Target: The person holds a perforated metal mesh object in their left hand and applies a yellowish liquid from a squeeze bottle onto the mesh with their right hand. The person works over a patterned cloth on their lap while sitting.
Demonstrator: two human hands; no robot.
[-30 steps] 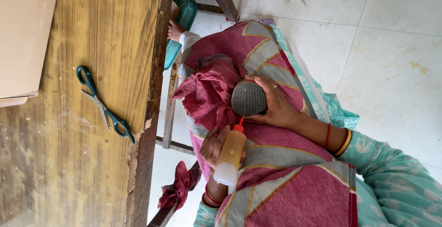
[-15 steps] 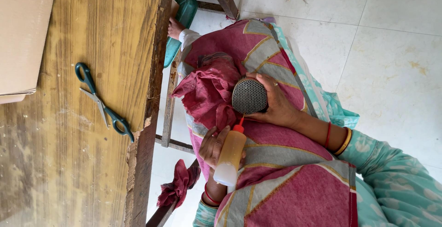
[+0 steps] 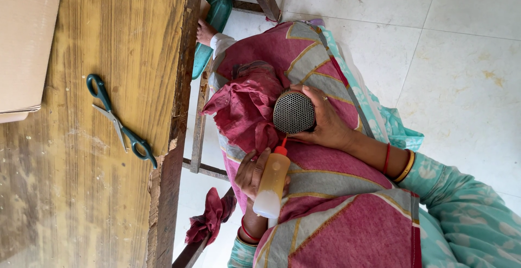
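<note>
Seen from above, a seated person is working at the edge of a wooden table (image 3: 108, 192), which is filling the left side of the view, with a pale tiled floor (image 3: 461, 56) lying to the right. A maroon and grey patterned cloth (image 3: 336, 219) is covering the lap. A flat cardboard sheet (image 3: 27, 40) is lying at the table's far corner, and 1 pair of green-handled scissors (image 3: 120, 120) is resting near the table edge, blades open, well apart from both hands. A crumpled maroon rag (image 3: 244, 105) is sitting on the lap, touching the round black mesh disc (image 3: 293, 112). The right hand (image 3: 325, 124) is cupping that disc, fingers curled around its rim. The left hand (image 3: 251, 173) is wrapping closed around an amber squeeze bottle (image 3: 271, 184), its red nozzle pointing at the disc's lower edge, just beside it
</note>
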